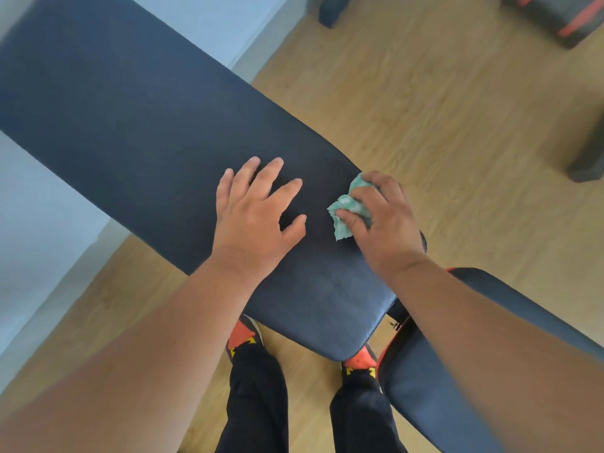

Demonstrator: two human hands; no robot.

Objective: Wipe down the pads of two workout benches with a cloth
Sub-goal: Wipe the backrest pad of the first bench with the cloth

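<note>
The right hand (384,220) curls its fingers over a bunched green cloth (347,209), pressing it onto the long back pad (137,125) close to that pad's right-hand edge. Just to its left, the left hand (255,210) lies flat on the same pad with fingers spread, holding nothing.

With the cloth so near the edge, a stroke carried further right would likely slide off onto the wooden floor (441,109), and a wad this tight may skip strips of surface.

The pad's long axis runs from beneath the wrists up and away to the far left of the hands. The shorter seat pad (425,387) sits below the right forearm. A second bench (562,18) stands well beyond the right hand, seemingly still to be wiped.
</note>
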